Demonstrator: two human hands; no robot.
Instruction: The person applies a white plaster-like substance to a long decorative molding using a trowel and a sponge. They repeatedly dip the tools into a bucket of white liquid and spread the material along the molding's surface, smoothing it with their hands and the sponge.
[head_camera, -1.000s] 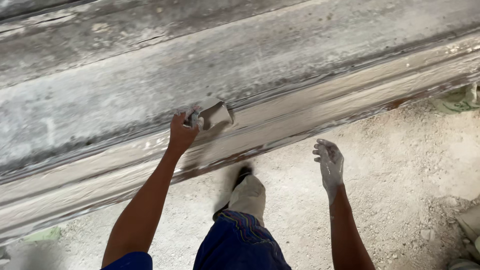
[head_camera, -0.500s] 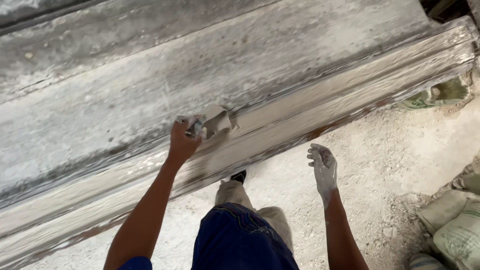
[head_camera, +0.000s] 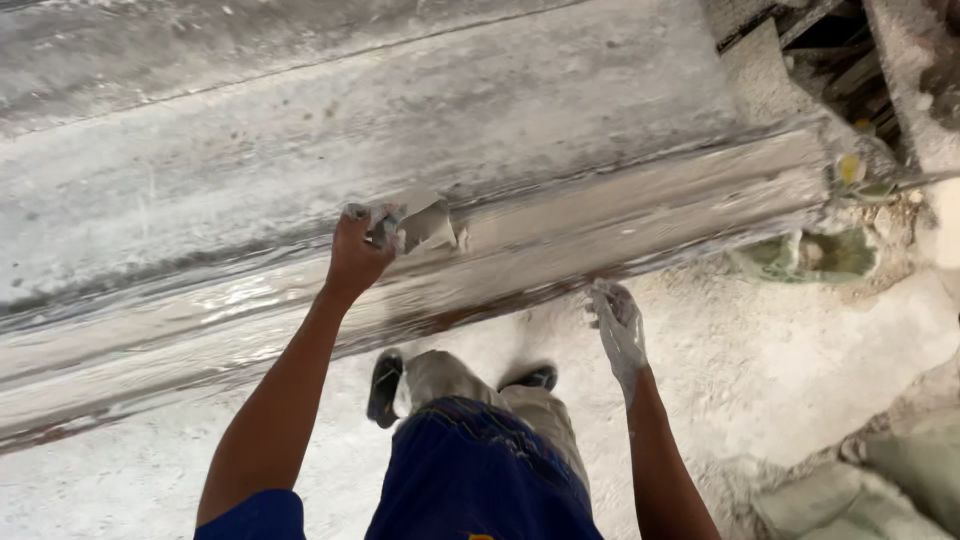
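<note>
My left hand (head_camera: 358, 252) grips a small plaster-caked scraper blade (head_camera: 425, 222) and presses it against the wet, shiny face of a long moulded plaster strip (head_camera: 640, 205) that runs along the edge of a grey slab bench (head_camera: 300, 120). My right hand (head_camera: 617, 322), coated in white plaster, hangs free below the strip with its fingers apart and nothing in it. My legs and dark sandals (head_camera: 384, 387) stand on the dusty floor beneath.
A dusty white floor (head_camera: 780, 360) lies under the bench. A green bag (head_camera: 815, 255) sits at the strip's right end, below a dark gap with wooden pieces (head_camera: 830, 60). Pale sacks (head_camera: 880, 480) lie at the lower right.
I have moved along the strip to the right with the scraper against it; the strip's right end and the sacks have come into view. My right hand stays hanging free.
</note>
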